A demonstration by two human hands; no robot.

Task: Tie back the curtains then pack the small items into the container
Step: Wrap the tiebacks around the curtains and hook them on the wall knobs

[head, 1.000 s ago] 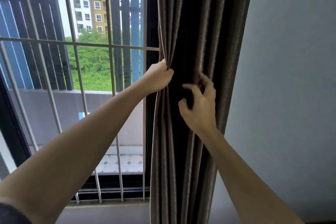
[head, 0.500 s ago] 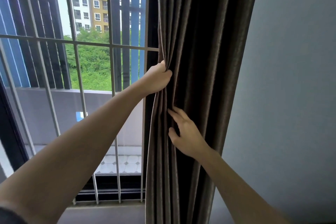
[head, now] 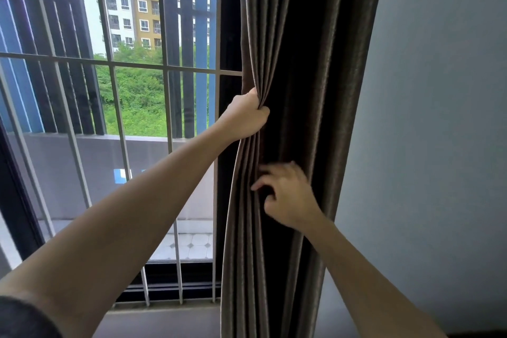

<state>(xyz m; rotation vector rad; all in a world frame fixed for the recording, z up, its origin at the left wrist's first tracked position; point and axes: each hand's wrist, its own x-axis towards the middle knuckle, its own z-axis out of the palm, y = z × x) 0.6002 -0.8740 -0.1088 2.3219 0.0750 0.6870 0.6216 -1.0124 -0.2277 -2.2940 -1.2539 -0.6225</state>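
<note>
A dark brown curtain (head: 307,44) hangs bunched in folds at the right side of the window. My left hand (head: 245,116) is clenched on its left edge at mid height and pinches the folds together. My right hand (head: 288,195) is lower down, in front of the folds, with the fingers curled and spread, touching the fabric but not closed on it. No tie-back, small items or container are in view.
A window with a metal grille (head: 115,63) fills the left half. A plain grey wall (head: 439,118) stands right of the curtain. The window sill (head: 164,318) runs along the bottom.
My right hand dropped from beside my left hand to lower on the folds, then shifted a little right. My left hand kept its grip.
</note>
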